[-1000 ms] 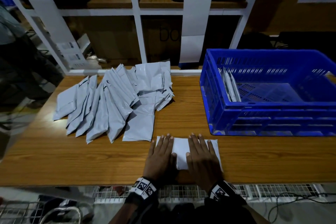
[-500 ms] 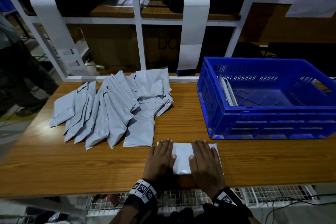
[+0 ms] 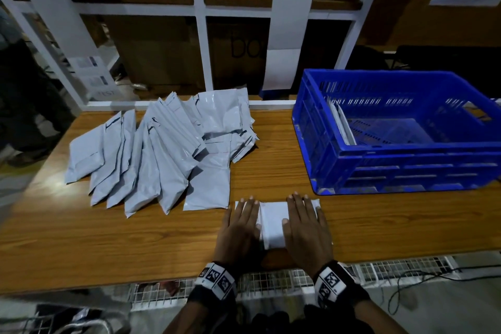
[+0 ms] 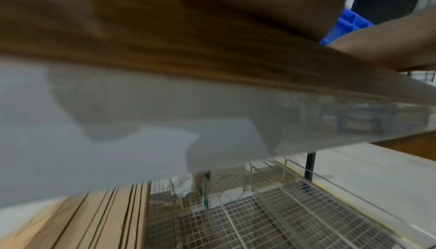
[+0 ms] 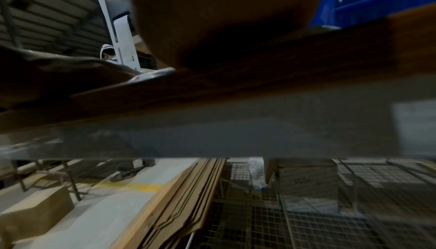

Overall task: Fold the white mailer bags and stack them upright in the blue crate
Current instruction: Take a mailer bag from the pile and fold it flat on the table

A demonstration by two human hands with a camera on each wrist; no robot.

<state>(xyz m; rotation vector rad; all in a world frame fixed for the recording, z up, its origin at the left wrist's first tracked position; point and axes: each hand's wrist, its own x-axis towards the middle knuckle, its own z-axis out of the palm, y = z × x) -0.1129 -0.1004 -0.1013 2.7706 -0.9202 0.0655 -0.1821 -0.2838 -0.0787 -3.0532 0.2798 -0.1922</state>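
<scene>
My left hand point(image 3: 238, 228) and right hand point(image 3: 306, 228) lie flat, fingers straight, on the bag point(image 3: 273, 225). I press to set its crease before the crate point(image 3: 406, 171).

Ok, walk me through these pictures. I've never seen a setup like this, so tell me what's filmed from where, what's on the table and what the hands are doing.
No machine here: a person works with bare hands and wears three cameras. The head view looks down on a wooden table. The two wrist views look along each hand from table-edge level, so they show mostly blurred wood and the floor below.

On the table lie a fanned pile of white mailer bags and a blue crate with a few folded bags standing upright at its left end.

The left hand and right hand lie flat with straight fingers, pressing a folded bag. Nothing is gripped.
</scene>
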